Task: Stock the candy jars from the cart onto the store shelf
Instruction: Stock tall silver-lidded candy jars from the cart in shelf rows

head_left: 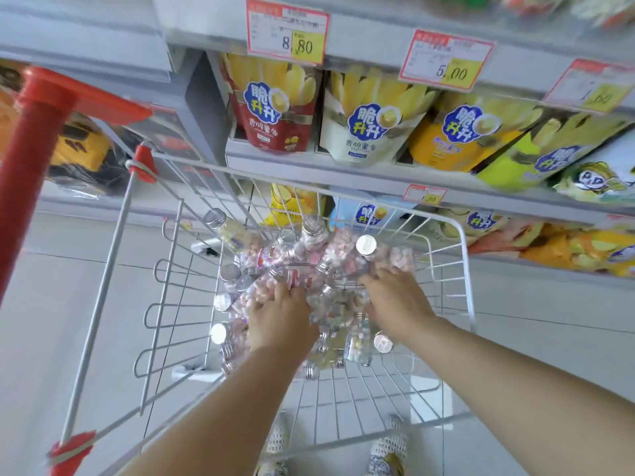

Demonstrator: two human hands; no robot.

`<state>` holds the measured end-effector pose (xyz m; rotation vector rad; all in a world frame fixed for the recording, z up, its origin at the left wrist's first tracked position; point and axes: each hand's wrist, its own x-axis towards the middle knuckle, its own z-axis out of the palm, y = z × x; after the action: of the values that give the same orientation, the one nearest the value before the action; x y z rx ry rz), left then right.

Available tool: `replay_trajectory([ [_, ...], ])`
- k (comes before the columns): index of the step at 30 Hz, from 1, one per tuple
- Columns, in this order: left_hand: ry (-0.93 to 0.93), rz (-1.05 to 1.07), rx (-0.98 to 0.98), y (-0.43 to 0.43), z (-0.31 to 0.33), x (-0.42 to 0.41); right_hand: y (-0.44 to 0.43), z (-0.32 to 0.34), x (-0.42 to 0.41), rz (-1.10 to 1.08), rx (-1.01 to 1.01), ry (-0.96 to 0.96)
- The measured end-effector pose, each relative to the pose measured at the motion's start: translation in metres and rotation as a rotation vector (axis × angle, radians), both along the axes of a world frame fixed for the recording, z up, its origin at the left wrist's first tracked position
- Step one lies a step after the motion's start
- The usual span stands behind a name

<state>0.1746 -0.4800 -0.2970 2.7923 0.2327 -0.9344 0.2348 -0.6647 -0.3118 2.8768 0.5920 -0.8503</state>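
In cart [311, 182], left hand [280, 316], right hand [398, 300] on candy jars [366, 245] — grips unclear, tags [287, 30] 8.80, 5.00, 脆升升 bags [275, 104]

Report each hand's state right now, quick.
Left hand: fingers curled round a candy jar.
Right hand: down on the jar pile; whether it grips anything cannot be told.

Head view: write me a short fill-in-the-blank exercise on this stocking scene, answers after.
The left hand and right hand reach among candy jars piled in the wire ____. The jars' caps are ____. The cart handle is ____. The price tag above the red snack bag reads 8.____.
Answers: cart; silver; red; 80.
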Motion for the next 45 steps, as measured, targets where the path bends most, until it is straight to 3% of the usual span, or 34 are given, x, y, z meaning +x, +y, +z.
replay_trajectory([
  [2,0.028,0.136,-0.103,0.001,0.011,-0.002,-0.010,0.019,0.004,-0.157,0.182,0.108],
  [5,0.053,0.397,-0.405,0.004,0.050,0.000,-0.023,0.066,0.011,-0.334,0.402,0.216],
  [10,0.045,0.550,-0.898,0.006,0.149,0.025,-0.046,0.175,0.027,-0.430,0.655,0.228],
  [17,-0.096,0.486,-1.211,-0.027,0.306,0.071,-0.086,0.353,0.054,-0.458,0.821,0.089],
  [24,-0.142,0.564,-1.484,-0.069,0.425,0.099,-0.136,0.495,0.070,-0.359,0.908,-0.099],
  [29,-0.217,0.569,-1.580,-0.103,0.486,0.124,-0.167,0.559,0.081,-0.328,0.994,-0.271],
  [33,-0.354,0.488,-1.527,-0.123,0.526,0.151,-0.178,0.593,0.103,-0.333,1.094,-0.444],
  [38,-0.600,0.356,-1.269,-0.127,0.544,0.208,-0.173,0.599,0.140,-0.449,1.078,-0.688],
  [43,-0.668,0.248,-0.941,-0.125,0.542,0.243,-0.168,0.593,0.170,-0.600,1.113,-0.802],
  [45,-0.658,0.209,-1.002,-0.132,0.542,0.252,-0.169,0.595,0.184,-0.581,1.078,-0.849],
])
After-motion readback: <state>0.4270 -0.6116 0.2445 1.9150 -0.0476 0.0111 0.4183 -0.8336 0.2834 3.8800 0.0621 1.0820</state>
